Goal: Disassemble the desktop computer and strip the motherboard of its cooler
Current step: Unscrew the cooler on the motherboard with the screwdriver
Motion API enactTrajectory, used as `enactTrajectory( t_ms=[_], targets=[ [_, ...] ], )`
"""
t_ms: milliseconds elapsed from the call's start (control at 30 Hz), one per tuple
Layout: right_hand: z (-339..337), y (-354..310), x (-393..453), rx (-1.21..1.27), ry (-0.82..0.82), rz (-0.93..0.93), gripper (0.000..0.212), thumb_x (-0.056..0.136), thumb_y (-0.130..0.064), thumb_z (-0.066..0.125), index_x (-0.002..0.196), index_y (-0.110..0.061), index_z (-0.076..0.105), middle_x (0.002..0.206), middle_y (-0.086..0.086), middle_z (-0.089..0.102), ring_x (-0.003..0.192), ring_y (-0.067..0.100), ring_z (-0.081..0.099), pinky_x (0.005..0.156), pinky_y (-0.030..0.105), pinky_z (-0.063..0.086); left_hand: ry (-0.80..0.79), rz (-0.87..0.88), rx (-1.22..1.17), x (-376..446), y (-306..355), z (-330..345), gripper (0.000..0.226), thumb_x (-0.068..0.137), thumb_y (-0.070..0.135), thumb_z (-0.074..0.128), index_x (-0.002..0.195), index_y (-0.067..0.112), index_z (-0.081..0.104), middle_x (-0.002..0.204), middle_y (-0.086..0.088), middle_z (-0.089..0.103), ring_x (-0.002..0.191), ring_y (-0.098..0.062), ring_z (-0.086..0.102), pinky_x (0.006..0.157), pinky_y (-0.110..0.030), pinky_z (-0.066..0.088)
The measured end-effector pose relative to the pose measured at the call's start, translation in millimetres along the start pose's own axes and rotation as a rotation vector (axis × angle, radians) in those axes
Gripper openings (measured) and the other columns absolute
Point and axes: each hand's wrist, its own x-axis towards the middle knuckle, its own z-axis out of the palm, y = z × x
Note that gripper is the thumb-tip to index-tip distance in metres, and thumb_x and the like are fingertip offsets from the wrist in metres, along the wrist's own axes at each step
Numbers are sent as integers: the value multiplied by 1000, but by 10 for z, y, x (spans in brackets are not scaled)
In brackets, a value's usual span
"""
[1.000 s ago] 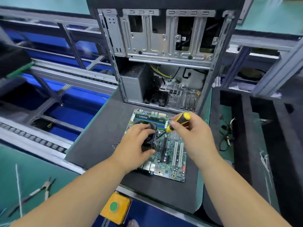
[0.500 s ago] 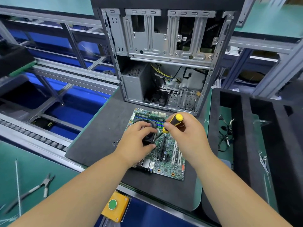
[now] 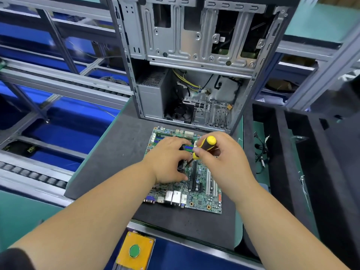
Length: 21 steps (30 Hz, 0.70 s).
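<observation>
A green motherboard (image 3: 202,197) lies flat on a dark grey mat (image 3: 109,158) in front of the opened computer case (image 3: 194,61). My left hand (image 3: 167,160) rests on top of the black cooler (image 3: 182,164) and grips it, hiding most of it. My right hand (image 3: 220,162) holds a yellow-and-black screwdriver (image 3: 205,146), tilted, with its tip down at the cooler's right edge beside a long black slot.
A black foam tray (image 3: 303,172) with loose cables (image 3: 261,152) stands to the right. A yellow box with a green button (image 3: 134,250) sits at the near edge. A roller conveyor and blue bins (image 3: 64,121) lie to the left.
The view has drawn closer to the board. Both hands keep their hold; the screwdriver handle has tipped a little more upright and my left hand has spread further over the cooler.
</observation>
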Motion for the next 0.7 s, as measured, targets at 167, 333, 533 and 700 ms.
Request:
enactTrajectory(
  t_ms=[167, 333, 533, 700],
  targets=[
    [-10, -6, -1, -9, 31, 14, 8, 83, -28, 71, 83, -30, 63, 91, -13, 59, 86, 9, 59, 72, 33, 51, 41, 1, -52, -14, -33, 25, 32, 66, 59, 75, 83, 35, 63, 138, 8, 44, 126, -20, 38, 110, -38, 24],
    [6, -19, -27, 15, 30, 20, 10, 84, -26, 71, 83, -31, 63, 91, -12, 58, 85, 11, 60, 73, 37, 52, 50, 4, -69, -13, -45, 30, 30, 68, 59, 72, 84, 35, 63, 135, 11, 44, 123, -18, 40, 109, -38, 26],
    [14, -47, -30, 18, 29, 27, 10, 85, -25, 71, 84, -31, 62, 91, -13, 57, 85, 12, 60, 74, 41, 52, 59, 8, -78, -15, -58, 45, 31, 68, 60, 72, 84, 35, 64, 136, 11, 44, 124, -18, 39, 109, -36, 24],
    [23, -88, -5, -39, -13, 1, 10, 84, -25, 72, 85, -25, 62, 91, -11, 59, 87, 12, 59, 75, 42, 52, 53, -6, -83, -17, -64, 52, 34, 68, 61, 72, 89, 34, 67, 138, 12, 42, 127, -18, 37, 111, -38, 24]
  ],
)
